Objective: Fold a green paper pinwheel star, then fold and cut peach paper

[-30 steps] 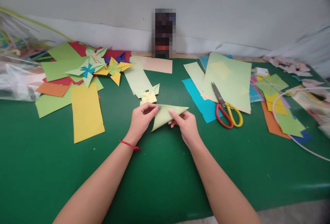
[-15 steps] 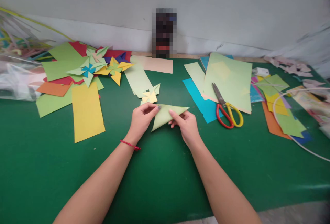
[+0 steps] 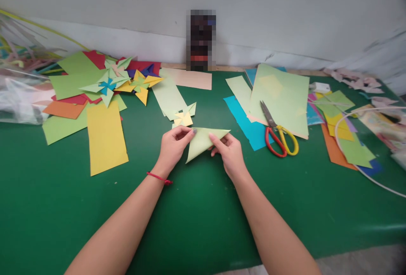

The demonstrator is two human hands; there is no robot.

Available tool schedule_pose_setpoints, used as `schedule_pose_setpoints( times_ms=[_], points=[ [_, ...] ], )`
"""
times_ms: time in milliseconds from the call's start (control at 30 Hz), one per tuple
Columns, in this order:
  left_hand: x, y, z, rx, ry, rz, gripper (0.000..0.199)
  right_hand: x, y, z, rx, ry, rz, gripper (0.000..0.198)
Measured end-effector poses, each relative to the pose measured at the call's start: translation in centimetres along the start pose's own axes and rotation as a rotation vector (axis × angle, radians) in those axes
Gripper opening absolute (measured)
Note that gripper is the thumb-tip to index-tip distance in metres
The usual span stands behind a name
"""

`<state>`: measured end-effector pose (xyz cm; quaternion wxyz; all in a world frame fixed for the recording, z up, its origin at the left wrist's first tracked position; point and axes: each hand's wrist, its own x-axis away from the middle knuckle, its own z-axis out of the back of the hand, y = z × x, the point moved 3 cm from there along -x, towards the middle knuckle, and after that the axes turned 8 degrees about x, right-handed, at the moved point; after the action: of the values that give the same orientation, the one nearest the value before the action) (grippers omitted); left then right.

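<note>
Head view: both forearms rise from the bottom edge of the frame, left one slanting right, right one slanting left, and converge near the centre, where a folded pale green paper (image 3: 200, 143) is held between the hands above the green tabletop (image 3: 196, 224). The left hand (image 3: 173, 146), with a red cord bracelet (image 3: 159, 178) at its wrist, is nearly closed, thumb and bent fingers pinching the paper's upper left corner. The right hand (image 3: 231, 152) is partly closed on the paper's right side, its thumb pressed on the upper face and its other fingers curled behind and under the sheet. The paper forms a triangular shape, one point toward the right and another toward the lower left. A small folded piece (image 3: 183, 118) lies just above the left hand in the frame; scissors (image 3: 270, 118) rest right of the right hand.
</note>
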<state>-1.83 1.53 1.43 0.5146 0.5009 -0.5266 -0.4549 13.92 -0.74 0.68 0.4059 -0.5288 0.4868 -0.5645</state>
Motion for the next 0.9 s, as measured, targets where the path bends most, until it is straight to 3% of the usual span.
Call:
schedule_pose_setpoints(
  times_ms=[900],
  points=[
    [0.03, -0.26, 0.03, 0.018, -0.011, 0.003, 0.020, -0.19, 0.00, 0.55, 0.014, 0.038, 0.028, 0.033]
  ],
)
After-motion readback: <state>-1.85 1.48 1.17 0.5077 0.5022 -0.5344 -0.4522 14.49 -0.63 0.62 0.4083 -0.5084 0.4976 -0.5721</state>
